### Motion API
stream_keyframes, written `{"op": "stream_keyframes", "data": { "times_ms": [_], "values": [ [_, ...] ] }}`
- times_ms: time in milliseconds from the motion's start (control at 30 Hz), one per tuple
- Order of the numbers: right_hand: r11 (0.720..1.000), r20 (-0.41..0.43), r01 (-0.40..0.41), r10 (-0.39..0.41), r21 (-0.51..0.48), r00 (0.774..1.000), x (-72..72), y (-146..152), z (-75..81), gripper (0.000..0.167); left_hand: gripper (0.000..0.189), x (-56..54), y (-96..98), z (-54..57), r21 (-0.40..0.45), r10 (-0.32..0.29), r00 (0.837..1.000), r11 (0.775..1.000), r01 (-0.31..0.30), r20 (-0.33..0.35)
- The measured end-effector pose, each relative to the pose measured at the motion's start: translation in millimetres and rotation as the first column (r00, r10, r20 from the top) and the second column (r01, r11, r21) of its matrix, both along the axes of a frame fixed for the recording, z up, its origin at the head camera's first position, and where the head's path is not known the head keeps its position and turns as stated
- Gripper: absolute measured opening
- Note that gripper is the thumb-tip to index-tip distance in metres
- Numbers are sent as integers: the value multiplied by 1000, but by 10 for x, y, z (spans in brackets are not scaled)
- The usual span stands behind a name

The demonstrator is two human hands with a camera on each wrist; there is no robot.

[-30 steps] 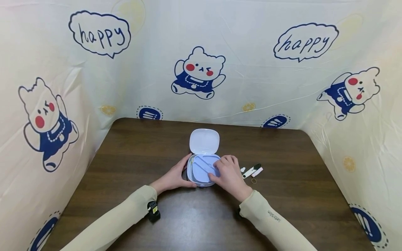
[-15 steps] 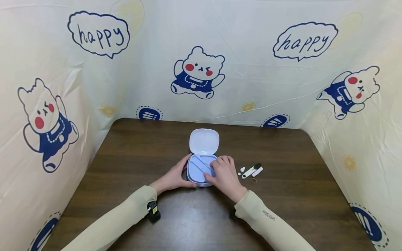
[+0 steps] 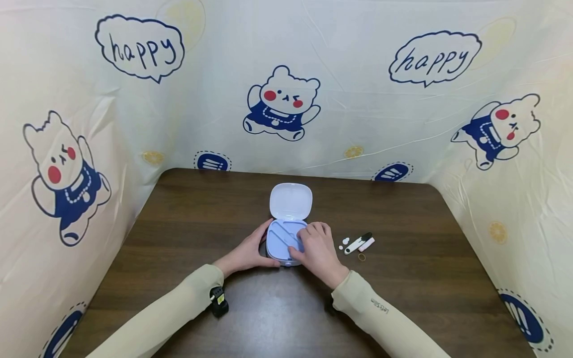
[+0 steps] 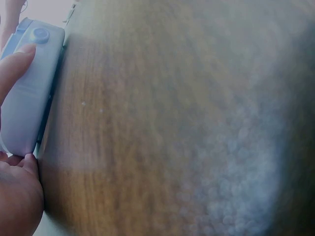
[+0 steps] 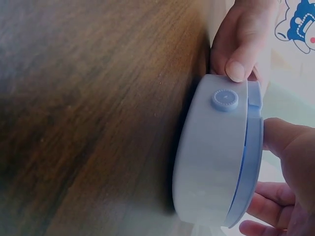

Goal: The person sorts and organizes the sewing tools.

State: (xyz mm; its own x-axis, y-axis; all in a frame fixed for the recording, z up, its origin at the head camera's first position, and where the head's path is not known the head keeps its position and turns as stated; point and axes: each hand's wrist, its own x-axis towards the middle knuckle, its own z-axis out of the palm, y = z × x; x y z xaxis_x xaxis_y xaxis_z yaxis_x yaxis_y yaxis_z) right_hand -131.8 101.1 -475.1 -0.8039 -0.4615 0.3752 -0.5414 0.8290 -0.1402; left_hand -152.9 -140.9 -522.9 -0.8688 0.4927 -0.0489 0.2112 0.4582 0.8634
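A small white case (image 3: pixel 291 263) stands on the table, its hinged lid (image 3: pixel 291 201) raised at the back. Inside its top sits a light-blue divided tray (image 3: pixel 278 242). My left hand (image 3: pixel 246 252) grips the case from the left, thumb along the front and fingers round the side. In the right wrist view a round button (image 5: pixel 225 100) shows on the case's front, and the tray's rim (image 5: pixel 252 162) stands slightly above the case wall. With bent fingers and thumb, my right hand (image 3: pixel 320 252) holds the tray's right part. Whatever lies beneath the tray is hidden.
To the right of the case lie a white-and-black tool (image 3: pixel 358 243), a small pale pink block (image 3: pixel 367 244), a thin yellowish ring (image 3: pixel 361 257) and small white pieces (image 3: pixel 345 241). A printed cloth (image 3: pixel 349 114) surrounds the brown table (image 3: pixel 201 209) at back and sides.
The tray, tilted and off to the right a second ago, has moved left and down into the case with my right hand. My left hand has kept its place.
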Motion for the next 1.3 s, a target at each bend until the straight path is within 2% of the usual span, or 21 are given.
{"op": "stream_keyframes", "data": {
  "times_ms": [800,1000,1300],
  "values": [
    [1000,15,8,-8,7,1000,-16,-7,-76,37,125,7,3,23,-3,6,1000,1000,-6,26],
    [1000,-7,12,-12,17,1000,-12,-3,-92,36,125,13,9,48,-5,6,1000,1000,-5,19],
    [999,6,15,-15,31,1000,-3,4,-82,37,120,25,17,47,-5,12,1000,1000,-12,5]
  ]
}}
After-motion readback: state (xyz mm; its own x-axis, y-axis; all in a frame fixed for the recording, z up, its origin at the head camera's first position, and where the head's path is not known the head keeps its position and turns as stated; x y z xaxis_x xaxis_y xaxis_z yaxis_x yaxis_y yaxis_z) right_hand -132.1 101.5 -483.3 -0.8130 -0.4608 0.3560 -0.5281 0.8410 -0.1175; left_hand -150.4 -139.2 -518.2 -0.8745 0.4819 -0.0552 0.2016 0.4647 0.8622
